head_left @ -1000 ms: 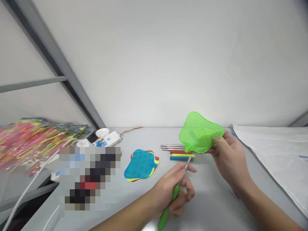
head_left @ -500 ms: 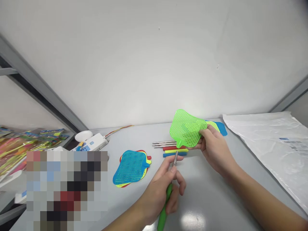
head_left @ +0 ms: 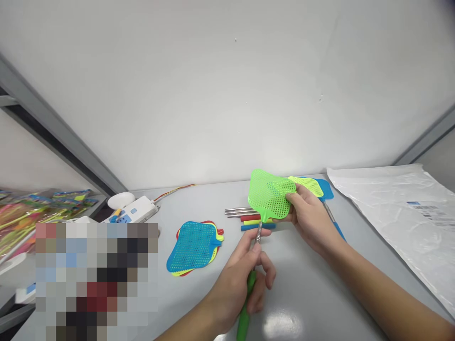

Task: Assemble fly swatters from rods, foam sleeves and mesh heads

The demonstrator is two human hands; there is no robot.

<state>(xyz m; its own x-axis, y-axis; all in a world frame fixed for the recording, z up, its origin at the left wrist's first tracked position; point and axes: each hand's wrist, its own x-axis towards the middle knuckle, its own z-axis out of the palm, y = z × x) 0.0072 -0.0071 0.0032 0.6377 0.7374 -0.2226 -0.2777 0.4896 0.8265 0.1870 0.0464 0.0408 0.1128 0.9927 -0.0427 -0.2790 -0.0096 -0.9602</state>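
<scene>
Our green fly swatter [head_left: 270, 195] now stands more upright above the table [head_left: 313, 303], its steel shaft gripped in our closed left hand [head_left: 236, 286] and its mesh head pinched by our right hand [head_left: 313, 222], while a blue swatter [head_left: 329, 208] shows more fully just beyond that hand.

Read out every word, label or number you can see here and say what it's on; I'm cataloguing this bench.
Label on the plastic sheet: printed blue and dark lines, too small and blurred to read.
Power strip: small blue marks, too small to read.
Pixelated patch, lower left: anything there is hidden.
Green fly swatter: no text visible.
Nothing here can be quoted.
</scene>
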